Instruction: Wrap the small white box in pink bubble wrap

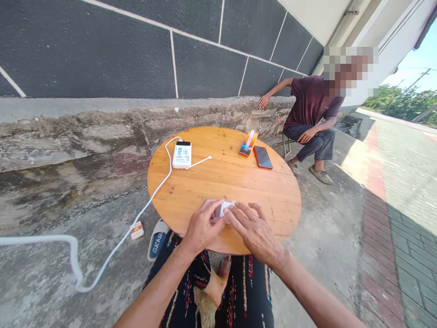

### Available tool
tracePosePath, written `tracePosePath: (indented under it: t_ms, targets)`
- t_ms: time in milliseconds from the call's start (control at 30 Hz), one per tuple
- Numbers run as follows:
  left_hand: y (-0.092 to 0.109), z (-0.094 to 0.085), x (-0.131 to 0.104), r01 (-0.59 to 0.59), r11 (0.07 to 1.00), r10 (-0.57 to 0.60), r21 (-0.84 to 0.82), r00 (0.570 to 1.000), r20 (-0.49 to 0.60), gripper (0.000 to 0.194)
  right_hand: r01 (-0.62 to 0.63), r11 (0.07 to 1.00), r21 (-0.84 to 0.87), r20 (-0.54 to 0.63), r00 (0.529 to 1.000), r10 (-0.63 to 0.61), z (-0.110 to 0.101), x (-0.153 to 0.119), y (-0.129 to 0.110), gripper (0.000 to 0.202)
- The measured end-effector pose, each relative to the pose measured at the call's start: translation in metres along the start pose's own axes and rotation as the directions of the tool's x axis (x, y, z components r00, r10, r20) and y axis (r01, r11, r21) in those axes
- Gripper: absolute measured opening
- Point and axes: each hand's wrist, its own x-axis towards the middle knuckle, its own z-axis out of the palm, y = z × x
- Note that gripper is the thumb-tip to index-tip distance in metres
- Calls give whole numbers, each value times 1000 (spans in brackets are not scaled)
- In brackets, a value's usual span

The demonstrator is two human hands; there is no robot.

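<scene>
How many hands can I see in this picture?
4: the wearer's left hand and right hand, both at a small white-topped object; and the seated person's two, one hand at the ledge, another hand on a trouser leg.

Pale capitals that look like "GKAU" — 4 letters, the last uncertain — run along the slipper's blue strap [158, 242]. The white box [182, 157] on the table [218, 180] carries blue characters with smaller print below, too small to read. Markings on the small red-and-white pack [137, 231] are too small to make out.
</scene>
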Motion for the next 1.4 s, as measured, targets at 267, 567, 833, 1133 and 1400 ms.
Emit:
tracePosePath:
  t_ms: [267, 567, 833, 1133, 1400]
  targets:
    - [2, -1, 0, 13, 1000, -13, 21, 1000, -4, 40, -169, 925, 340, -189, 952, 243, 23, -56, -54, 60]
    - [-1, 0, -1, 15, 998, -14, 54, 1000, -6, 40, -411, 734, 540, -218, 774, 594, 36, -38, -32, 48]
    - [1, 0, -1, 6, 999, -5, 48, 1000, -11, 40, -352, 746, 564, -120, 860, 496, 44, -3, -10, 61]
    - [1, 0, 0, -18, 1000, 18, 20, 1000, -19, 40, -337, 881, 333, -143, 905, 400, 39, 0, -9, 39]
    - [0, -1, 0, 2, 1000, -1, 13, 1000, -14, 42, -350, 768, 536, -121, 869, 480, 41, -12, -6, 70]
